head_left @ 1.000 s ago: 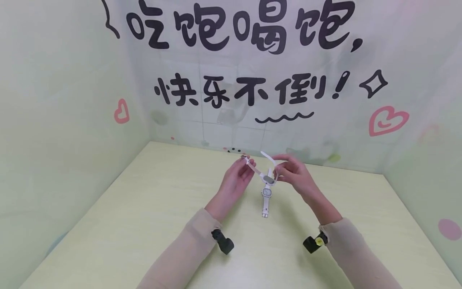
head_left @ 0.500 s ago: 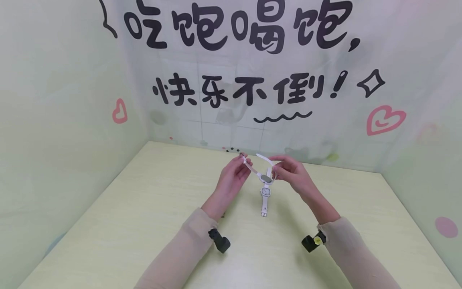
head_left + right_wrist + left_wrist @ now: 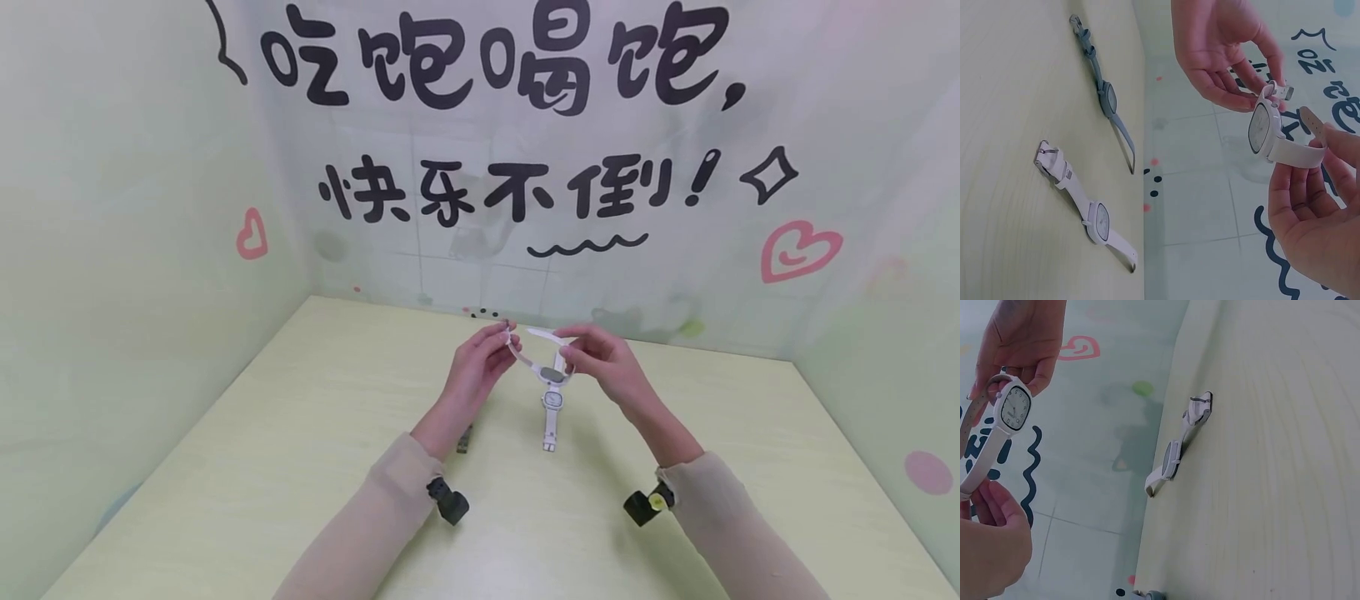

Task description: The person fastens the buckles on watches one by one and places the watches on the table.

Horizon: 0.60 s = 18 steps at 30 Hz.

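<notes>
the white watch (image 3: pixel 551 376) is pinched by its strap halves in left hand (image 3: pixel 476 368) and right hand (image 3: pixel 613 368), aligned left to right, case (image 3: pixel 1260 129) nearer the right

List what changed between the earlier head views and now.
The left hand has drawn slightly left, uncovering part of the dark watch. The free strap end of the held white watch has tipped down and left in the picture. Nothing was newly gripped or released: both hands still hold that watch. The right hand and the other white watch stayed about where they were.
</notes>
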Tool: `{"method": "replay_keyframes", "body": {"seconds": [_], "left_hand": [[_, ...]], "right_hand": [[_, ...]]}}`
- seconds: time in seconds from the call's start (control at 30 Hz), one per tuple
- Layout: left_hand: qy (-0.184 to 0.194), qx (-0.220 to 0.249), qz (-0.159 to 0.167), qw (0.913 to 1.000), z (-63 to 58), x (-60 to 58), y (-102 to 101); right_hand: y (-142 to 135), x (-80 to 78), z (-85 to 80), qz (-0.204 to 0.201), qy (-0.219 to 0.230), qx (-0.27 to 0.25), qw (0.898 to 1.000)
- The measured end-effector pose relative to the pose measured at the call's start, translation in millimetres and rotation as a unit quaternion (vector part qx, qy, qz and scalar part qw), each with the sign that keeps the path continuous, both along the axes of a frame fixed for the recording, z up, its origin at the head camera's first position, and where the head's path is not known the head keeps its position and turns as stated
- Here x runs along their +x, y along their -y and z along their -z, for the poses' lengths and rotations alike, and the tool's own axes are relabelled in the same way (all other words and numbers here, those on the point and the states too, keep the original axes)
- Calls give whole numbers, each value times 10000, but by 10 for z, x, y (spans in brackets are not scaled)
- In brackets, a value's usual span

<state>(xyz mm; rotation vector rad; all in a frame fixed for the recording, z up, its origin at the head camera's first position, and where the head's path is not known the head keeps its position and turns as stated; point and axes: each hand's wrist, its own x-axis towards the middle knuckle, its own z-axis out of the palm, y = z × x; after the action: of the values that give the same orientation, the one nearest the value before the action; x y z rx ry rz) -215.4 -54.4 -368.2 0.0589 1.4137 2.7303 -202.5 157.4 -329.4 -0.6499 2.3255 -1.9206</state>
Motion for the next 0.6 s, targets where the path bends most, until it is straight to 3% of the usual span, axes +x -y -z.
{"method": "replay_keyframes", "body": {"seconds": [0.37, 0.6], "left_hand": [[-227, -675, -27, 9975, -17, 52, 12], [-580, -1280, -24, 9901, 0, 58, 8]], "right_hand": [[18, -19, 18, 64, -47, 248, 9997], [68, -24, 25, 37, -27, 297, 9995]]}}
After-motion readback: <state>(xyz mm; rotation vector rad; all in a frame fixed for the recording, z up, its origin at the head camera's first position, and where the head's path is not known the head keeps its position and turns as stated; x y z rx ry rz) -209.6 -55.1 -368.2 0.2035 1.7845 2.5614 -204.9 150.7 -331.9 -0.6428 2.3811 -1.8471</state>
